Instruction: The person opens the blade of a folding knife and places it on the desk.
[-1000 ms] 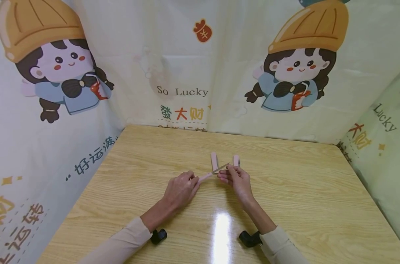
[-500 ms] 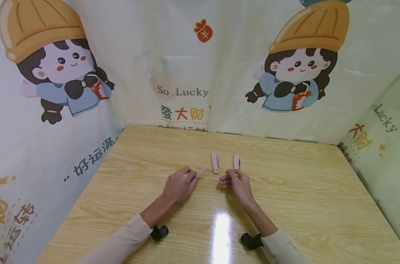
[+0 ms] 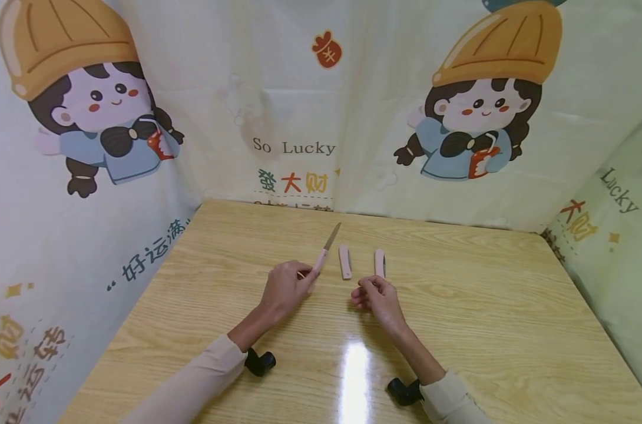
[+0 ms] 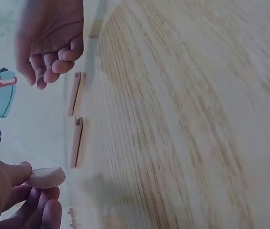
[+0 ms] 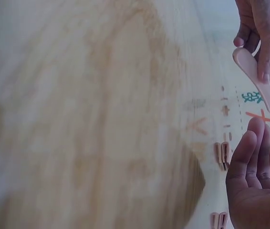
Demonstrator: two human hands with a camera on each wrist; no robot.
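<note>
My left hand point(image 3: 285, 291) pinches the pink handle of a folding knife point(image 3: 321, 259) between thumb and fingers. Its blade is unfolded and points toward the back of the table. The right wrist view shows the handle point(image 5: 253, 71) side-on, with the start of the blade at the frame's edge. Loosely curled and holding nothing, my right hand point(image 3: 380, 301) hovers just in front of a folded pink knife point(image 3: 380, 262). Another folded knife point(image 3: 345, 262) lies between that one and the raised knife. In the left wrist view the blade is hidden behind the handle end.
The wood-grain table point(image 3: 485, 306) ends at a printed curtain point(image 3: 363, 118) at the back and sides. Black wrist-worn devices point(image 3: 403, 391) sit under both forearms near the sleeves. A bright light reflection lies on the tabletop between the arms.
A second ago the blade pointed right, its tip at my right fingers. My left hand has since swung the knife so the blade points away; my right hand drew back slightly.
</note>
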